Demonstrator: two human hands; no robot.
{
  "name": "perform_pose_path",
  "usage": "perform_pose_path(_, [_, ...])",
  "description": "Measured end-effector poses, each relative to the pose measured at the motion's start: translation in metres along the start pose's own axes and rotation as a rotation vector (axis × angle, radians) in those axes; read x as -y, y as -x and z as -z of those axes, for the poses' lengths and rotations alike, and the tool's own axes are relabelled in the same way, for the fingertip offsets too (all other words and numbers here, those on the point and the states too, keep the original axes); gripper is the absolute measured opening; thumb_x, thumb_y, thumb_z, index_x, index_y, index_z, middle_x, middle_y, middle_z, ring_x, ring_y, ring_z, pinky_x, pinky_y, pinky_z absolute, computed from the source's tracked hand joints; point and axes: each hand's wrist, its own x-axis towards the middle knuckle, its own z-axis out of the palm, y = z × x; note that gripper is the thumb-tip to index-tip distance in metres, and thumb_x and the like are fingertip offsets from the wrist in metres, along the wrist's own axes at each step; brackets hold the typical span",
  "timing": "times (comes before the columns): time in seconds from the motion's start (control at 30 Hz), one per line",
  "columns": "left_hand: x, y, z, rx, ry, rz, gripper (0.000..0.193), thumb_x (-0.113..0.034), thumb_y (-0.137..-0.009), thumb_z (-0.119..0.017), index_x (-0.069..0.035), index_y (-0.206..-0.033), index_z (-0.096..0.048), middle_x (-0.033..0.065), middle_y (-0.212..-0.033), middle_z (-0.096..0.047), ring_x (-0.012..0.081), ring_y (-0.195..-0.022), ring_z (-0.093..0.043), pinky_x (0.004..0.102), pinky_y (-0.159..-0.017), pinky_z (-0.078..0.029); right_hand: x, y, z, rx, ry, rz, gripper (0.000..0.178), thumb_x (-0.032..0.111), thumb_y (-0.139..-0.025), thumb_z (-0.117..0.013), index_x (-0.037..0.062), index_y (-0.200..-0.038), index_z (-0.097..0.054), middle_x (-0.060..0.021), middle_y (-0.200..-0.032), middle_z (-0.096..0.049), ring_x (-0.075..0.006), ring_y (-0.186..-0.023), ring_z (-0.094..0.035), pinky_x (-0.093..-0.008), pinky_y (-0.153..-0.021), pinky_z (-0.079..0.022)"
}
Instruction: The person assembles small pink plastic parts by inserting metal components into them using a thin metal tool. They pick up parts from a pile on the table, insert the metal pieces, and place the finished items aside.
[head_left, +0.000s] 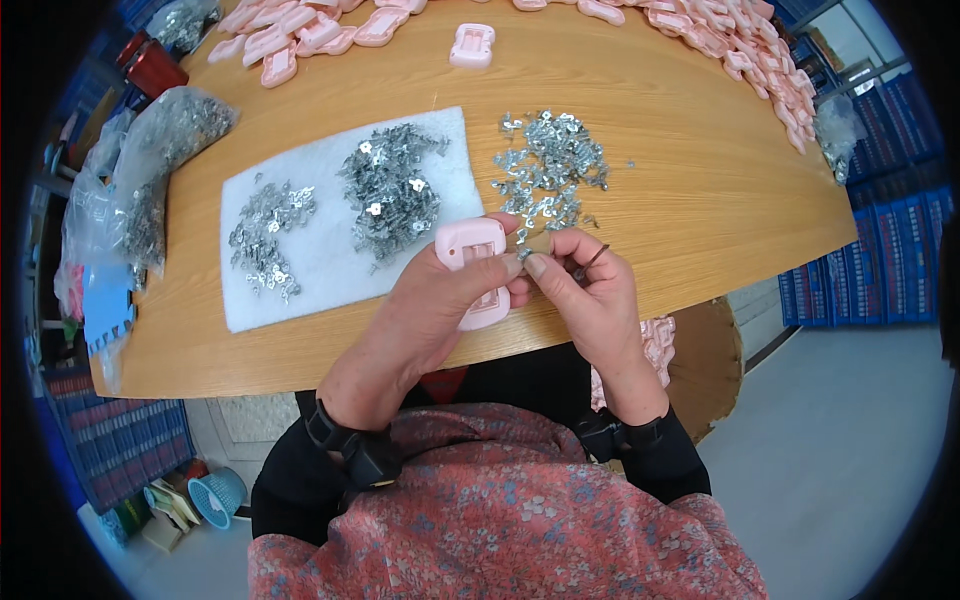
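Observation:
A pink plastic housing point(470, 238) with rectangular recesses is gripped in my left hand point(405, 315), thumb across its front. Beside its right edge, my right hand point(590, 300) is closed in a pinch. A small shiny metal piece point(524, 254) shows between the tips of both thumbs, its exact shape hidden by the fingers. Some thin dark item point(595, 262) sticks out by my right fingers; I cannot make out what it is. Just beyond my hands lies a loose pile of small metal contact plates point(555, 160) on the wooden table point(700, 230).
On a white foam sheet point(330, 165) rest two more heaps of metal parts point(390, 195). One pink housing point(472, 46) lies alone ahead, with many heaped along the far edge point(700, 30). Plastic bags of parts point(165, 150) line the left; a cardboard box point(715, 365) stands below right.

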Motion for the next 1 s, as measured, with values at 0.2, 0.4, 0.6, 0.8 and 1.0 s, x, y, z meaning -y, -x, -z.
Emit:
perform_pose_path(0.2, [-0.001, 0.005, 0.006, 0.008, 0.007, 0.049, 0.045, -0.010, -0.092, -0.068, -0.002, -0.133, -0.050, 0.0091, -0.101, -0.066, 0.0185, -0.087, -0.069, 0.0321, -0.079, -0.060, -0.007, -0.001, 0.011, 0.064, 0.300, 0.069, 0.007, 0.001, -0.094, -0.063, -0.0022, -0.100, -0.063, -0.0028, -0.092, -0.063, -0.0078, -0.084, -0.062, -0.0229, -0.074, -0.051])
perform_pose_path(0.4, [0.000, 0.009, 0.009, 0.016, 0.028, 0.111, 0.047, -0.015, -0.092, -0.069, -0.003, -0.133, -0.050, 0.0078, -0.099, -0.065, 0.0165, -0.084, -0.067, 0.0333, -0.078, -0.060, 0.002, 0.001, -0.004, 0.070, 0.063, -0.015, 0.013, 0.009, -0.097, -0.062, -0.0004, -0.106, -0.060, 0.0002, -0.092, -0.060, -0.0051, -0.079, -0.054, -0.0210, -0.074, -0.046])
perform_pose_path(0.6, [-0.005, 0.010, 0.012, -0.002, 0.122, -0.043, 0.047, -0.040, -0.102, -0.050, -0.002, -0.130, -0.051, 0.0089, -0.094, -0.063, 0.0186, -0.081, -0.065, 0.0341, -0.075, -0.057, -0.001, 0.001, 0.004, 0.052, 0.011, -0.087, 0.016, 0.017, -0.099, -0.060, 0.0039, -0.109, -0.058, 0.0008, -0.092, -0.060, -0.0037, -0.078, -0.051, -0.0195, -0.071, -0.043])
perform_pose_path(0.8, [-0.018, 0.008, 0.001, -0.079, -0.030, -0.355, 0.054, -0.052, -0.105, -0.032, -0.008, -0.133, -0.046, 0.0122, -0.108, -0.064, 0.0218, -0.097, -0.064, 0.0370, -0.086, -0.054, 0.003, 0.012, -0.019, 0.250, -0.206, -0.374, 0.017, 0.020, -0.100, -0.059, 0.0084, -0.112, -0.056, -0.0009, -0.093, -0.062, -0.0041, -0.071, -0.046, -0.0189, -0.064, -0.038])
perform_pose_path(1.0, [-0.011, 0.018, 0.000, -0.061, -0.053, -0.408, 0.052, -0.051, -0.106, -0.030, -0.011, -0.137, -0.042, 0.0153, -0.129, -0.058, 0.0215, -0.109, -0.059, 0.0370, -0.097, -0.049, -0.003, 0.007, -0.023, 0.239, -0.304, -0.300, 0.015, 0.018, -0.102, -0.055, 0.0064, -0.112, -0.056, -0.0034, -0.093, -0.064, -0.0058, -0.070, -0.043, -0.0199, -0.064, -0.036])
